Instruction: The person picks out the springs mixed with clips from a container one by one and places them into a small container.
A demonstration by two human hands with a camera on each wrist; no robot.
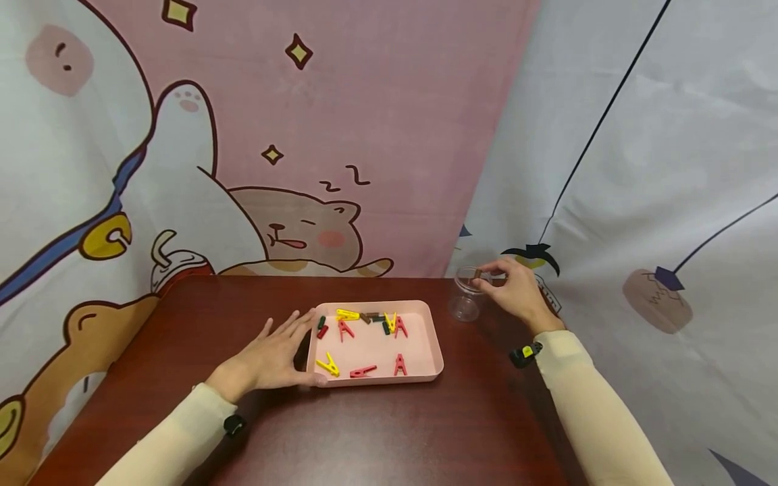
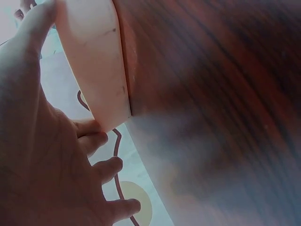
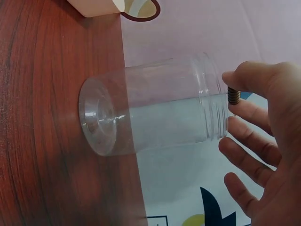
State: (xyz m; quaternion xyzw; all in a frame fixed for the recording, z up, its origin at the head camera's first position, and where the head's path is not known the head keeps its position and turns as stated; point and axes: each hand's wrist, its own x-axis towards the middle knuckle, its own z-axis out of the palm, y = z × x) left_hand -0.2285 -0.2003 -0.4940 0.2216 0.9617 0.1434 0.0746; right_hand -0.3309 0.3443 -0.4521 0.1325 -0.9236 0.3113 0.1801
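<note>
Ribbed piece [image 3: 233, 96], one: light, stiff, I'd judge, best held endwise; right hand [image 1: 516, 290] pinching it (left hand [image 1: 264, 361] spread) near far edge of desk [image 1: 377, 432].

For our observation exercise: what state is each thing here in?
Jar: upright, open, looks empty
Held brown piece: at the jar's mouth
Right hand: pinching that piece
Tray: face up, holding clips
Left hand: fingers spread, touching tray
Clips: scattered in tray
Brown and green pieces: lying in tray

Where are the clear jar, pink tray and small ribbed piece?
Clear jar [image 3: 164, 106]: right wrist view, side wall.
Pink tray [image 1: 372, 347]: head view, bare floor.
Small ribbed piece [image 3: 233, 96]: right wrist view, its ribbed side.
</note>
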